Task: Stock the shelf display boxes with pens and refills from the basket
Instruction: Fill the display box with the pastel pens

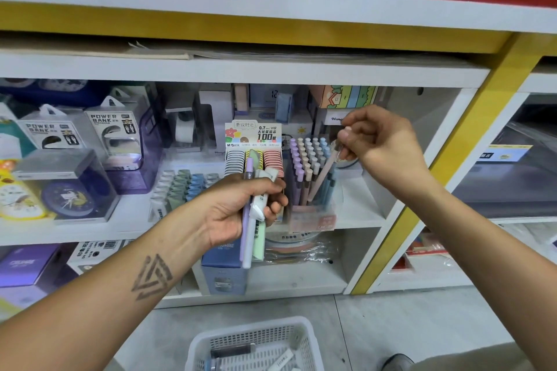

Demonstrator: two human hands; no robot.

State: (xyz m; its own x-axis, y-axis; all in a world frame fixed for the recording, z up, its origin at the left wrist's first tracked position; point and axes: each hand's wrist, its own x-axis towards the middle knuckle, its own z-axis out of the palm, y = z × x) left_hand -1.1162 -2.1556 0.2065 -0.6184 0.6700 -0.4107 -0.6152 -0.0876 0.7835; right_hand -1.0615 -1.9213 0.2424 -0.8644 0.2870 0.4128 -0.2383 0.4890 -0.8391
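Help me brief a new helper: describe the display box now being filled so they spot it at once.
On the white shelf, find the lead-refill display box printed "100". Just right of it stands the clear pen box, directly below the right hand. Unlike its neighbours, it holds upright pastel pens in purple, beige and blue rows.

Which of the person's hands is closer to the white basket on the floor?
The left hand, holding pens, is nearer, almost straight above the white basket. The right hand is higher and off to the right.
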